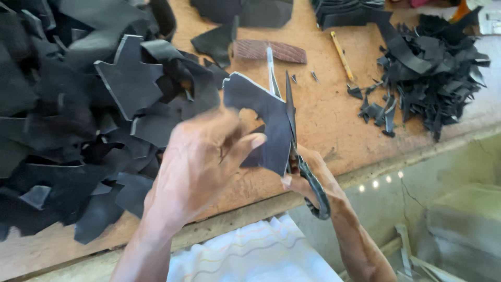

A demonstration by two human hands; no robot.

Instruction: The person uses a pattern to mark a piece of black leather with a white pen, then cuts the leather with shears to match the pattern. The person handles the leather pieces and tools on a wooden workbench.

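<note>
Worktop: worn brown board, its front edge close to the person, a pale cloth lying below it.
Left hand: the left hand pinches a dark cut-out piece between thumb and fingers, held up off the board so the blades can reach its edge.
Right hand: the right hand is closed through the handles of the scissors, blades parted around the piece's right edge.
Left heap: uncut black pieces, within reach.
Far right: black trimmings, a yellow pencil beside them.
</note>
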